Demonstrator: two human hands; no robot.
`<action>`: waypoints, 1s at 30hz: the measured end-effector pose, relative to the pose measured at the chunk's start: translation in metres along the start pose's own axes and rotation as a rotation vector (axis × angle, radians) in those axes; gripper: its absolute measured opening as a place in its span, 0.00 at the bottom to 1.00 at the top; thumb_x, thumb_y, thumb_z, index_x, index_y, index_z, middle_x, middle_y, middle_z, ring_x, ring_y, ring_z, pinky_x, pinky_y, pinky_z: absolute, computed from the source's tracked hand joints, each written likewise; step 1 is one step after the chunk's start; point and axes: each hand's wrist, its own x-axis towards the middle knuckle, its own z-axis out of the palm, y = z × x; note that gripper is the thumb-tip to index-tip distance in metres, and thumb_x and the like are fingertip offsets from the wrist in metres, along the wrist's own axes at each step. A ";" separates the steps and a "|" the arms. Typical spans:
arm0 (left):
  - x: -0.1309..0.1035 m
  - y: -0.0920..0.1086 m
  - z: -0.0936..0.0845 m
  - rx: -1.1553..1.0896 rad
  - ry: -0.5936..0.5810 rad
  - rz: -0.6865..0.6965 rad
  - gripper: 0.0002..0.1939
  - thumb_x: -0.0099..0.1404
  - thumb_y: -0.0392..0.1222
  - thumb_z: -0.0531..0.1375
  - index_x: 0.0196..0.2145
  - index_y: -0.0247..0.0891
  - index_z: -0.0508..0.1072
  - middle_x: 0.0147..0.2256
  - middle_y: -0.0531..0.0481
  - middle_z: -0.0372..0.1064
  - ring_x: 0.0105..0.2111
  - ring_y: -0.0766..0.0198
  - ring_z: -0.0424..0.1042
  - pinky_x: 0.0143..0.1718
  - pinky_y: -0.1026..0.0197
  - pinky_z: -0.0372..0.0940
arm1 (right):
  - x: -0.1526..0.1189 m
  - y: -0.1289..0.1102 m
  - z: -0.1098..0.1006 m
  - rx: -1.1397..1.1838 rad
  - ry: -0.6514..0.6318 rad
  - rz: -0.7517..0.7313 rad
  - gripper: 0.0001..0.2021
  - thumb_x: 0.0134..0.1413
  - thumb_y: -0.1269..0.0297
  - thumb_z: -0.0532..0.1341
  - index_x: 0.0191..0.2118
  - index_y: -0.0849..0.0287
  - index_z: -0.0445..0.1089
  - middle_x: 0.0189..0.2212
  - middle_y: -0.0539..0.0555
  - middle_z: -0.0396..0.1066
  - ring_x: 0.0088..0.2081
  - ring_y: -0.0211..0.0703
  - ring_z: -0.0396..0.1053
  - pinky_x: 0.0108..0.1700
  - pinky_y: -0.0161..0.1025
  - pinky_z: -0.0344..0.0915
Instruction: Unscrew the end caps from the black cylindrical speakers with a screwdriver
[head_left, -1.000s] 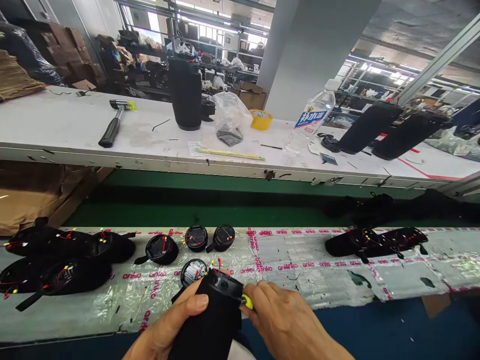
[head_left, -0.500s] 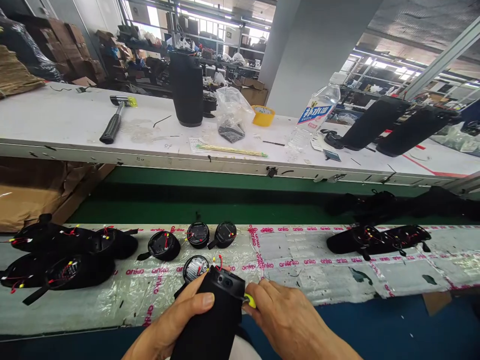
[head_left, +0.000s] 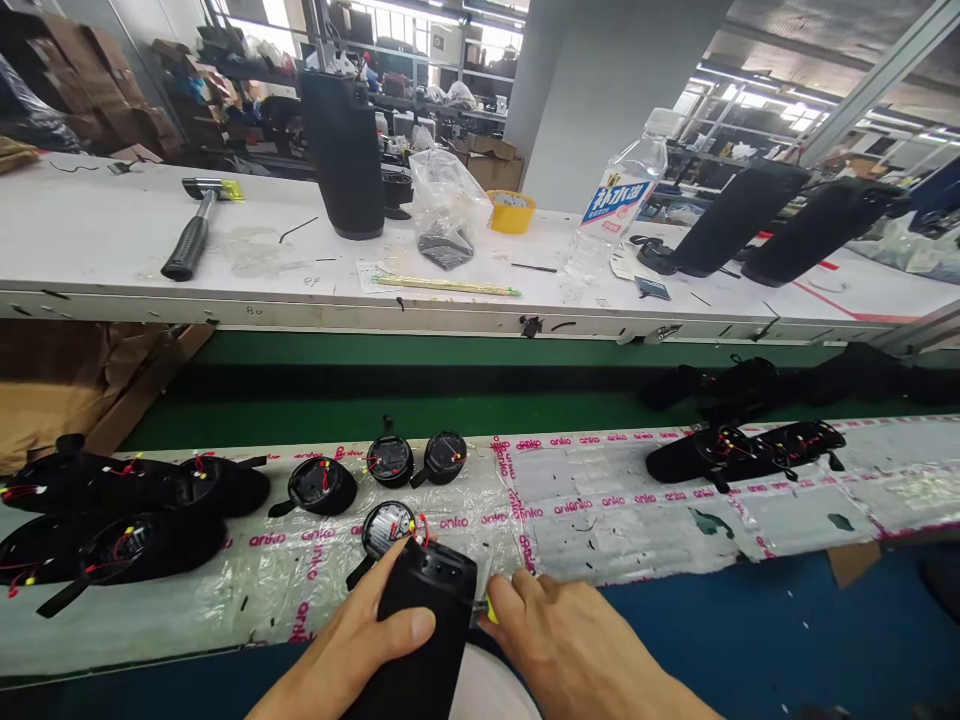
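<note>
A black cylindrical casing (head_left: 420,650) leans upright in my left hand (head_left: 352,640), whose thumb lies across its front. Small red and yellow wire ends stick out at its top. My right hand (head_left: 559,640) is closed around a small yellow-handled tool (head_left: 491,610), mostly hidden by the fingers. The tool's dark end meets the casing's right side near the top. Just behind the casing stands an open round black unit (head_left: 388,527) with wires inside.
Several black units (head_left: 319,485) with wires lie on the plastic-covered bench (head_left: 585,540), at left and right. Behind it, a white table (head_left: 255,290) bears a hammer (head_left: 191,235), a clear bottle (head_left: 619,200), a plastic bag (head_left: 446,210), yellow tape (head_left: 511,212) and black casings (head_left: 341,155).
The casing and my left hand have shifted slightly left and down. My right hand has moved slightly down, still at the casing's side. The camera view has moved a little.
</note>
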 end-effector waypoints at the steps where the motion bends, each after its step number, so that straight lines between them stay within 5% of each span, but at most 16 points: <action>1: -0.001 0.001 0.001 0.037 0.035 0.017 0.45 0.54 0.57 0.72 0.66 0.44 0.67 0.64 0.41 0.70 0.67 0.34 0.60 0.69 0.37 0.53 | 0.000 -0.001 0.001 -0.015 -0.016 0.000 0.14 0.57 0.67 0.67 0.39 0.54 0.60 0.25 0.49 0.71 0.19 0.46 0.70 0.20 0.47 0.38; 5: -0.003 0.005 0.004 0.048 0.055 0.013 0.49 0.52 0.61 0.72 0.67 0.44 0.64 0.62 0.41 0.72 0.66 0.34 0.62 0.68 0.36 0.54 | 0.002 0.000 0.009 0.110 0.030 0.022 0.10 0.62 0.67 0.65 0.39 0.53 0.60 0.26 0.48 0.72 0.22 0.46 0.72 0.20 0.45 0.45; 7: -0.004 0.006 0.006 -0.037 -0.001 0.001 0.48 0.53 0.61 0.71 0.67 0.45 0.64 0.60 0.42 0.74 0.62 0.34 0.67 0.65 0.38 0.59 | 0.000 0.003 0.013 0.299 0.163 0.055 0.06 0.72 0.64 0.56 0.39 0.52 0.60 0.27 0.45 0.72 0.24 0.43 0.74 0.23 0.43 0.54; 11: -0.004 0.003 0.006 -0.156 0.050 -0.042 0.43 0.55 0.57 0.71 0.65 0.44 0.68 0.55 0.42 0.78 0.57 0.38 0.74 0.60 0.44 0.65 | -0.008 0.011 0.015 0.587 0.422 0.132 0.14 0.79 0.59 0.41 0.45 0.53 0.61 0.28 0.45 0.73 0.26 0.38 0.74 0.29 0.36 0.62; 14: -0.003 -0.002 0.003 -0.220 0.113 -0.074 0.38 0.56 0.57 0.71 0.62 0.44 0.72 0.53 0.43 0.80 0.53 0.40 0.77 0.57 0.47 0.67 | -0.012 0.012 0.015 0.639 0.332 0.191 0.13 0.78 0.58 0.44 0.45 0.53 0.63 0.31 0.47 0.75 0.28 0.40 0.75 0.30 0.37 0.63; 17: -0.001 -0.003 -0.003 -0.327 0.034 -0.106 0.28 0.62 0.56 0.66 0.56 0.40 0.78 0.51 0.43 0.81 0.52 0.42 0.77 0.56 0.48 0.68 | -0.012 0.006 0.018 0.728 0.223 0.236 0.13 0.77 0.56 0.46 0.46 0.53 0.66 0.33 0.49 0.78 0.31 0.43 0.77 0.32 0.39 0.65; 22: -0.003 0.007 -0.007 -0.259 -0.078 -0.035 0.25 0.64 0.50 0.67 0.57 0.42 0.77 0.57 0.44 0.77 0.62 0.43 0.70 0.61 0.50 0.64 | -0.009 -0.014 0.027 1.065 0.161 0.614 0.22 0.69 0.42 0.55 0.60 0.45 0.65 0.45 0.52 0.79 0.44 0.50 0.77 0.46 0.44 0.68; 26: -0.005 0.016 0.007 -0.166 -0.183 0.086 0.41 0.54 0.57 0.73 0.62 0.41 0.71 0.57 0.39 0.76 0.59 0.35 0.72 0.55 0.45 0.70 | 0.004 -0.024 0.042 1.542 0.028 0.699 0.38 0.59 0.34 0.61 0.64 0.55 0.61 0.26 0.49 0.74 0.27 0.46 0.73 0.34 0.41 0.68; 28: -0.006 0.017 0.014 -0.134 -0.223 0.072 0.41 0.57 0.61 0.70 0.63 0.41 0.69 0.56 0.38 0.77 0.57 0.34 0.74 0.51 0.42 0.72 | 0.011 -0.026 0.049 1.795 -0.021 0.656 0.44 0.56 0.32 0.63 0.66 0.61 0.56 0.18 0.42 0.65 0.19 0.41 0.65 0.26 0.36 0.61; 30: -0.009 0.013 0.016 0.003 -0.113 0.110 0.35 0.62 0.62 0.66 0.63 0.44 0.70 0.60 0.40 0.73 0.61 0.35 0.70 0.58 0.41 0.69 | 0.017 -0.027 0.055 1.939 0.006 0.596 0.46 0.54 0.31 0.65 0.64 0.63 0.55 0.17 0.42 0.64 0.18 0.37 0.62 0.24 0.33 0.58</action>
